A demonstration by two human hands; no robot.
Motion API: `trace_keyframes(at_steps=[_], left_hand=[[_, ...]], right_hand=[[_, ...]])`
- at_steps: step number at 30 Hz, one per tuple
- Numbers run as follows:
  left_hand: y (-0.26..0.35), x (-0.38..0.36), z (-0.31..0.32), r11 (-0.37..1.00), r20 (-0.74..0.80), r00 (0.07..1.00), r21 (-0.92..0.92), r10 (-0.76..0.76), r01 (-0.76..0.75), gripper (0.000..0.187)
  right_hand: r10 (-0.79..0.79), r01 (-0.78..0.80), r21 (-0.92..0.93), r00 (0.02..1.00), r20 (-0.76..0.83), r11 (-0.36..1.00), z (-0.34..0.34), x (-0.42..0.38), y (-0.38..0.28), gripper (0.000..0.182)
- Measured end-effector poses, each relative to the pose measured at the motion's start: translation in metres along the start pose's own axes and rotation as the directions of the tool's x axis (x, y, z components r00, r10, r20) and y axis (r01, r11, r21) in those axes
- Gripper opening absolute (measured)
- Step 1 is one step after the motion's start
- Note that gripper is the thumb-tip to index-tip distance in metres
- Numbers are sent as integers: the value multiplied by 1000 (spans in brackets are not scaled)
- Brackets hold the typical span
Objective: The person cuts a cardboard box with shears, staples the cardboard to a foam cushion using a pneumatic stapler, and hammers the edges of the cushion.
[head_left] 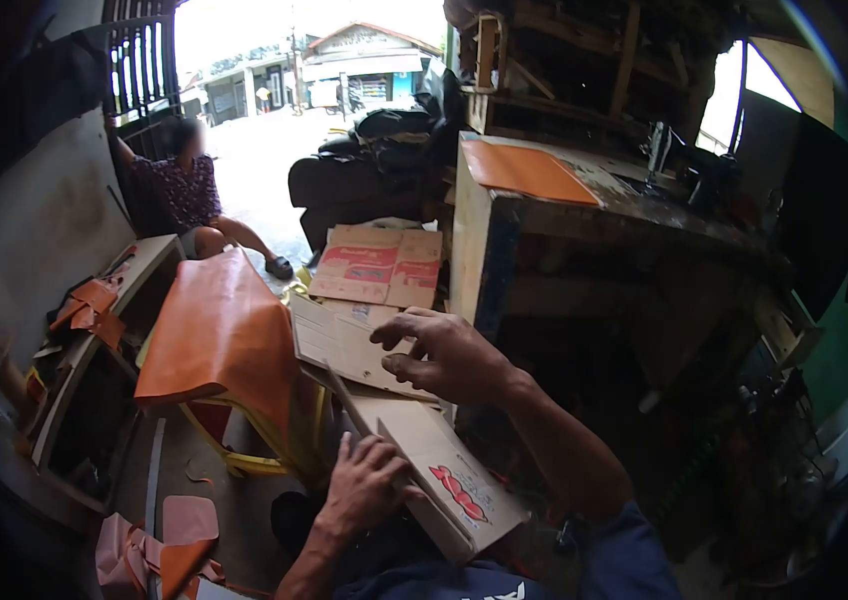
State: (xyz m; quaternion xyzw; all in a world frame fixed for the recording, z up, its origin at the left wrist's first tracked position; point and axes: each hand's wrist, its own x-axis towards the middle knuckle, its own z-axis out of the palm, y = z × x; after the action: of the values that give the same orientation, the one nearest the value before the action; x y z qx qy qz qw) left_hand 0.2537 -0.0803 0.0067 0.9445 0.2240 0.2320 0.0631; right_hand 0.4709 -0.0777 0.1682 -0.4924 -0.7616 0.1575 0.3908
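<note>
A long folded piece of cardboard [444,455] with red print lies across my lap. My left hand [369,485] rests on its near left edge, fingers spread and slightly bent. Above the far part of the cardboard, my right hand [444,350] is raised with its fingers curved and apart, nothing between them. Beneath and beyond my right hand is a flatter cardboard sheet [329,335]. To the left, an orange sheet [219,325] drapes over a yellow stool [244,462].
Red-printed cardboard [374,262] lies ahead. A workbench [479,230] bearing an orange sheet [524,170] and a machine stands at right. A low shelf [74,375] with scraps is at left. A person [179,190] sits by the doorway; pink and orange scraps [189,520] lie below left.
</note>
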Motion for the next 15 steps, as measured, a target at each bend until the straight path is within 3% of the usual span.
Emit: trace_keyframes(at_steps=[2, 5, 6, 8, 9, 10, 11, 12, 14, 15], left_hand=[[-24, -13, 0, 998, -108, 992, -11, -58, 57, 44], [-59, -45, -22, 959, -201, 947, -185, -249, 213, 47], [-71, -59, -23, 944, -238, 924, -218, -298, 248, 49], [-91, -85, -18, 924, -211, 919, -264, -334, 276, 57], [-99, -97, -10, 907, -207, 909, -306, -361, 290, 67], [-102, -99, -5, 907, -201, 912, -304, -359, 290, 67], [-104, -102, -2, 902, -226, 899, -311, -375, 299, 70], [-107, -104, 1, 898, -254, 884, -315, -393, 309, 73], [-109, -98, 1, 903, -253, 887, -300, -386, 308, 64], [-105, -88, 0, 882, -252, 873, -341, -418, 324, 56]], right_hand=[[47, -38, -155, 997, 55, 987, -3, -33, 43, 32], [563, -571, 26, 816, 135, 821, -9, -106, 107, 42], [552, -553, 23, 833, 37, 833, 4, -148, 161, 44], [769, -771, -107, 636, -64, 628, 35, -227, 234, 58], [833, -829, -87, 550, 50, 553, 49, -266, 269, 79], [885, -892, -19, 445, 135, 451, 59, -293, 272, 89], [964, -994, 40, 109, 242, 102, 53, -278, 214, 98], [961, -994, 44, 110, 253, 102, 65, -288, 219, 98], [902, -980, 201, 81, 423, -6, 92, -304, 219, 101], [898, -991, 125, 103, 429, 54, 96, -305, 216, 100]])
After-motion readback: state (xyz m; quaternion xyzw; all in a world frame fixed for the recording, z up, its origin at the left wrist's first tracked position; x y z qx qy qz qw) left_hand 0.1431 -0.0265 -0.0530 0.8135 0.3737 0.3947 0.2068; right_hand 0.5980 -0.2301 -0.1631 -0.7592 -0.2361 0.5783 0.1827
